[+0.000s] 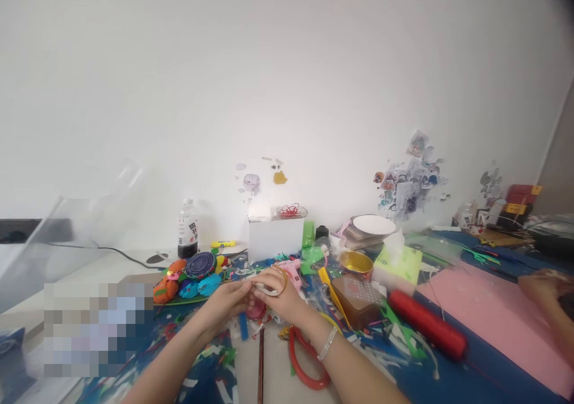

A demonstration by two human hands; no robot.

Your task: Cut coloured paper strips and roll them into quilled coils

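Right hand (pixel 278 296) around white strip (pixel 268 291), roughly crosswise

- Clear bottle (pixel 188 250), one: white label (pixel 187 229), large dark characters and red marks; wording not legible.
- Yellow tube (pixel 223 244), one: dark lettering, too small to read.
- Brands, numbers, signs: none readable.
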